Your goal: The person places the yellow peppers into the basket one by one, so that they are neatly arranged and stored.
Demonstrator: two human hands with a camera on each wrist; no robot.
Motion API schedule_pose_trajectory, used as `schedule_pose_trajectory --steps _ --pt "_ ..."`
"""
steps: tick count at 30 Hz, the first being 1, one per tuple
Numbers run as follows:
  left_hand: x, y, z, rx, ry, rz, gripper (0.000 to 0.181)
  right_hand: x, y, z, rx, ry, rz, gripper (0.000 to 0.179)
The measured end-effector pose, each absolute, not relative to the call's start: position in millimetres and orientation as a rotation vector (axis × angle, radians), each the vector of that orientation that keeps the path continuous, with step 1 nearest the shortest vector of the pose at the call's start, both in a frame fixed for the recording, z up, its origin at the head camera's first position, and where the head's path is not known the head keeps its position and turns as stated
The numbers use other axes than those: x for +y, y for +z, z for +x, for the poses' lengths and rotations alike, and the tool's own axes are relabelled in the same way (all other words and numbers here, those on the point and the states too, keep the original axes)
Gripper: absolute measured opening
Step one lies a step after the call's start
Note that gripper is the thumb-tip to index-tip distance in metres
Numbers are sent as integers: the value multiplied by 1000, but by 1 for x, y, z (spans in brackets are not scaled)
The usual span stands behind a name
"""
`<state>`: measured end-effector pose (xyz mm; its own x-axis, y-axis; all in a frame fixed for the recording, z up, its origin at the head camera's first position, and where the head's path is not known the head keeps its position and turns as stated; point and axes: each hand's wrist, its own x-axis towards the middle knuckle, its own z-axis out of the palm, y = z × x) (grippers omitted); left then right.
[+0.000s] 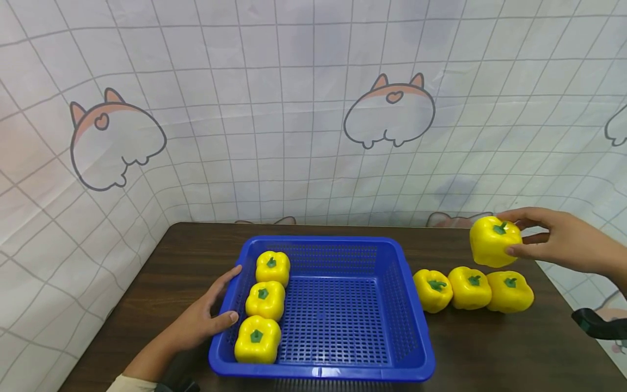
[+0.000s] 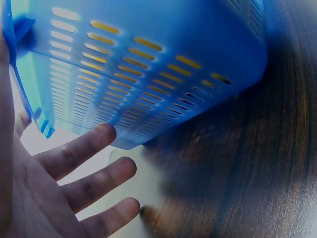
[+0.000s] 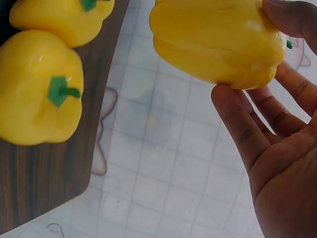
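Observation:
My right hand [image 1: 563,239] pinches a yellow bell pepper [image 1: 493,242] between thumb and fingertips, raised above the table's right end. In the right wrist view the held pepper [image 3: 218,42] lies on its side, green stem toward the palm. My left hand [image 1: 203,316] rests at the left rim of a blue plastic basket [image 1: 421,332], thumb and index fingertip on the rim. Its other fingers [image 2: 106,183] are straight and spread outside the slotted wall. Inside, three yellow peppers [image 1: 265,300] form a column along the left side, stems up.
Three more yellow peppers [image 1: 470,288] stand in a row on the dark wooden table [image 1: 490,348], right of the basket. A grid-patterned cloth [image 1: 313,136] with cartoon animals hangs behind the table. A black strap-like piece [image 1: 600,325] shows at the right edge.

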<state>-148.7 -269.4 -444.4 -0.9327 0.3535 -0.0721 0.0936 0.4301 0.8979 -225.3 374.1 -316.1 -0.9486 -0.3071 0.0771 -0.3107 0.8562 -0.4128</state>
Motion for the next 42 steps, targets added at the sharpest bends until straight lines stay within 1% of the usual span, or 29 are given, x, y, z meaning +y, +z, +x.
schedule_pose_trajectory --steps 10,19,32,42 --pt "-269 -444 -149 2444 1502 382 76 351 -311 -231 -2948 654 632 64" --pt "-270 -445 -149 2425 1511 413 76 333 -307 -236 -2954 770 703 64" --pt "-272 -445 -150 2421 1518 438 76 304 -300 -243 -2934 861 724 62" --pt "-273 -446 -151 2341 1580 499 76 284 -299 -247 -2927 978 812 65"
